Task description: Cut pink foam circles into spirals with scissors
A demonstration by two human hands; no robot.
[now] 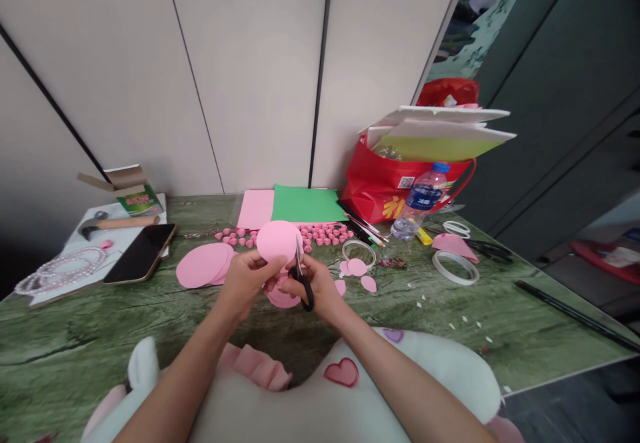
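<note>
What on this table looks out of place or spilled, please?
Small white bits lie scattered on the right side of the table, near a white tape roll, looking like litter. The pink circle in the left hand looks undamaged.

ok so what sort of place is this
Probably a home or small craft workspace: scissors at work on pink paper, rolls of tape and a row of pink rosebuds on a green tabletop.

From my head, the camera faces forward and down, near my left hand (246,280), right hand (318,287) and the table (60,336).
</note>
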